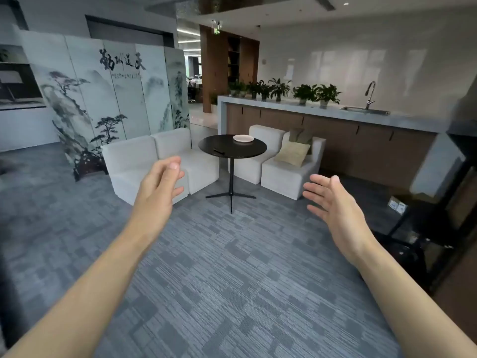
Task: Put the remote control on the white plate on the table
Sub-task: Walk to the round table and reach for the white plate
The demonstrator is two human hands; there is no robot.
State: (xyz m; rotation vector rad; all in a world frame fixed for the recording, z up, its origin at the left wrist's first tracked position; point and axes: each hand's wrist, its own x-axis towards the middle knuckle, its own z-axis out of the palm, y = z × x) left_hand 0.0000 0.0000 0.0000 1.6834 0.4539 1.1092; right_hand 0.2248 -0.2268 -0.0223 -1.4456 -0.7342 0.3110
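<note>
A round black table (245, 151) on a single leg stands a few steps ahead of me. A white plate (243, 138) rests on its far side. A dark remote control (219, 151) lies flat near the table's front left edge, apart from the plate. My left hand (160, 184) and my right hand (333, 200) are stretched out in front of me over the carpet, well short of the table. Both hold nothing and their fingers are apart.
White armchairs (160, 161) flank the table, the right one (291, 164) holding a cushion. A painted folding screen (103, 94) stands behind on the left. A long counter (335, 109) with potted plants and a sink runs on the right. Dark furniture (444, 202) stands at the right edge.
</note>
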